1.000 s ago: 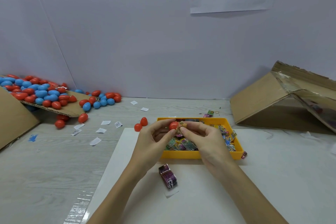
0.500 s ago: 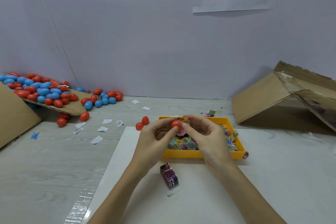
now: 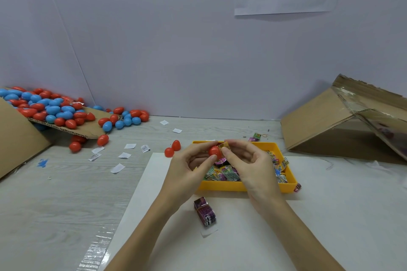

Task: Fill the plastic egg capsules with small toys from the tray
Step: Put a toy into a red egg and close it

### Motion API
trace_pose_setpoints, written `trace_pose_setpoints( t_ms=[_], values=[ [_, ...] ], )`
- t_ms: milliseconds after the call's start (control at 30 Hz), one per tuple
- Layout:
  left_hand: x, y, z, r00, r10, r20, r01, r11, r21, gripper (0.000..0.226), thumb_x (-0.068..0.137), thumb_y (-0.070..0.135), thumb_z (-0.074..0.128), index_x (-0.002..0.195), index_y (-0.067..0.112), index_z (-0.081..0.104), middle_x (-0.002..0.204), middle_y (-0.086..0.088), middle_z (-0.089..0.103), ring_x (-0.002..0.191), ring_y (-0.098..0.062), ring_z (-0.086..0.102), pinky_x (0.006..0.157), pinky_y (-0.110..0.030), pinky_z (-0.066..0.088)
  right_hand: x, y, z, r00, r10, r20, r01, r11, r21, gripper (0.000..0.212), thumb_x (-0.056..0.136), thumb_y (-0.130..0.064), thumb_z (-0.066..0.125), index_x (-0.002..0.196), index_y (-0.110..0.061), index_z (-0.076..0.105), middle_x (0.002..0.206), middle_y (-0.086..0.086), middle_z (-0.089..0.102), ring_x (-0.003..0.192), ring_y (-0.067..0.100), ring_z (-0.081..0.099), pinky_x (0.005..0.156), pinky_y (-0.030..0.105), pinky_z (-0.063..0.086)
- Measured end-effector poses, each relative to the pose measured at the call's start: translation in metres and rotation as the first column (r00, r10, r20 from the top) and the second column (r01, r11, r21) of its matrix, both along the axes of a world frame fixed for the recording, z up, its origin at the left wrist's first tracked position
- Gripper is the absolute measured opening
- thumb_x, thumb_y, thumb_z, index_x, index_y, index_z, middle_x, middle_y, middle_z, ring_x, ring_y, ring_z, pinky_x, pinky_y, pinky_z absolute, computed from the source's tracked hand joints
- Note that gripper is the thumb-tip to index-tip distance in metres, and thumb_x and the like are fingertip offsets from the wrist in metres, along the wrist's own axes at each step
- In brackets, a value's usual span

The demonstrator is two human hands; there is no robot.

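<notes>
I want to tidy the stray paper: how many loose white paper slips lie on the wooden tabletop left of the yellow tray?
8 visible. Two slips lie near the wall. Six more are scattered nearer. The cardboard may hide others.

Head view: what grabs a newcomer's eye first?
Centre: the left hand and right hand meet over the yellow tray, pinching a red egg capsule and a small toy packet. Far left, a heap of red and blue eggs spills off a cardboard flap.
</notes>
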State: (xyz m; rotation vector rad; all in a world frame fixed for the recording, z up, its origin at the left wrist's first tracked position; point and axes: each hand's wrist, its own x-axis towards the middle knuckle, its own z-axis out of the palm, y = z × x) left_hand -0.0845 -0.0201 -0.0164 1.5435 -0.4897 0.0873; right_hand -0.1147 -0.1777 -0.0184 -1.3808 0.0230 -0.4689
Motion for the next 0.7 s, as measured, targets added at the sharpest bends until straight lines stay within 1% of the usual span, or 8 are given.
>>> trace_pose_setpoints(
  t_ms=[233,433,500,600,700],
  values=[
    [-0.0005,0.0009,0.0003,1.000,0.003,0.027,-0.004,1.000,0.019,0.034,0.093,-0.001,0.071,0.123,0.016,0.074,0.108,0.000,0.078,0.099,-0.012,0.076,0.087,-0.020,0.058,0.0003,-0.0008,-0.0009,1.000,0.020,-0.018,-0.020,1.000,-0.001,0.022,0.086,-0.011,0.081,0.108,-0.013,0.076,0.098,-0.001,0.080,0.096,0.010,0.075,0.078,0.016,0.056],
    [0.0007,0.0006,-0.0018,0.999,0.025,0.046,-0.027,0.998,0.049,0.035,0.095,0.002,0.071,0.127,0.016,0.070,0.107,0.005,0.078,0.101,-0.011,0.074,0.092,-0.024,0.058,-0.0005,0.0008,0.0004,1.000,0.025,-0.016,-0.026,0.999,-0.026,0.019,0.085,-0.011,0.082,0.103,-0.014,0.077,0.096,-0.001,0.080,0.093,0.009,0.076,0.076,0.014,0.056],
    [0.0013,0.0005,-0.0019,0.998,0.036,0.058,-0.038,0.999,0.031,0.031,0.095,0.004,0.072,0.123,0.015,0.069,0.107,0.003,0.078,0.102,-0.012,0.074,0.092,-0.025,0.058,-0.0009,0.0016,0.0006,0.999,0.022,-0.024,-0.023,1.000,-0.020,0.017,0.086,-0.013,0.082,0.101,-0.017,0.077,0.095,-0.002,0.080,0.092,0.008,0.076,0.075,0.014,0.055],
    [0.0022,0.0003,-0.0024,0.996,0.041,0.076,-0.043,0.999,0.023,0.021,0.095,0.006,0.072,0.115,0.013,0.070,0.104,0.002,0.078,0.101,-0.013,0.074,0.090,-0.023,0.057,-0.0021,0.0028,0.0007,0.999,0.008,-0.051,-0.008,1.000,-0.002,0.016,0.086,-0.020,0.082,0.101,-0.021,0.078,0.097,-0.004,0.080,0.094,0.009,0.075,0.077,0.016,0.056],
    [0.0026,-0.0005,-0.0028,0.997,0.041,0.072,-0.043,0.999,0.025,0.020,0.094,0.007,0.073,0.113,0.012,0.071,0.102,0.002,0.078,0.100,-0.012,0.074,0.089,-0.021,0.057,-0.0030,0.0047,0.0007,0.998,-0.017,-0.053,0.017,1.000,-0.007,0.016,0.086,-0.021,0.081,0.102,-0.021,0.078,0.097,-0.005,0.080,0.095,0.008,0.075,0.078,0.016,0.056]
  ],
)
